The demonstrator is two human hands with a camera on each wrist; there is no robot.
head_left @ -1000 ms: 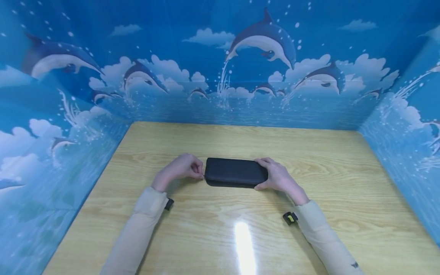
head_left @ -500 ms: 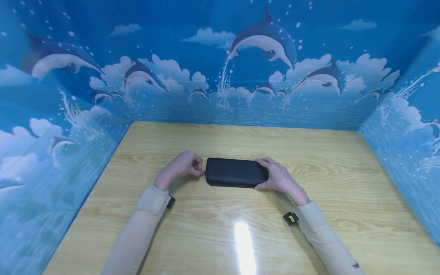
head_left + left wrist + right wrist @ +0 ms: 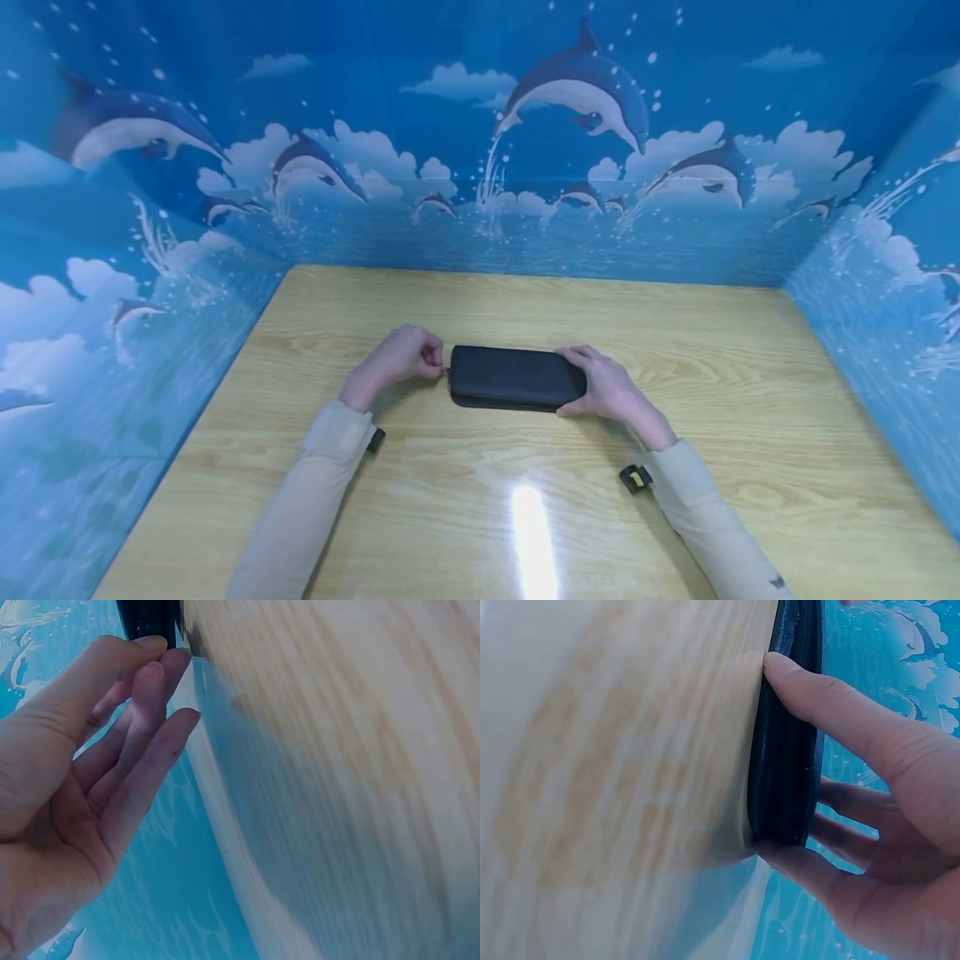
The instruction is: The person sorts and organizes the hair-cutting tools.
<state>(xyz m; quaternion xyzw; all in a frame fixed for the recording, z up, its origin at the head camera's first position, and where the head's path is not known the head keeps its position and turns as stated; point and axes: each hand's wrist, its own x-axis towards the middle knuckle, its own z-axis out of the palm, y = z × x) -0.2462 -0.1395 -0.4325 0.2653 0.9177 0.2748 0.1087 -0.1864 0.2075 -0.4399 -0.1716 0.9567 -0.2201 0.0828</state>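
A long black zip wallet [image 3: 513,379] lies flat on the wooden table. At its left short end, my left hand [image 3: 401,357] pinches the small metallic zip pull [image 3: 447,372] between thumb and forefinger. The left wrist view shows those fingertips [image 3: 154,646] right at the wallet's dark end, with the other fingers loosely bent. My right hand [image 3: 603,385] grips the opposite end, thumb on the near long side and fingers round the far side. In the right wrist view, the thumb [image 3: 825,701] presses the wallet's edge [image 3: 784,765], and fingers reach round its end.
Wood-grain table [image 3: 420,517] spreads around the wallet, with a bright light reflection [image 3: 534,542] near the front. Blue dolphin-print sheets [image 3: 465,167] stand along the back and both sides. Small black wrist devices [image 3: 635,478] hang by both sleeves.
My left hand has slid the zip pull away from me along the wallet's left end, from the near corner towards the middle. The right hand and wallet have stayed in place.
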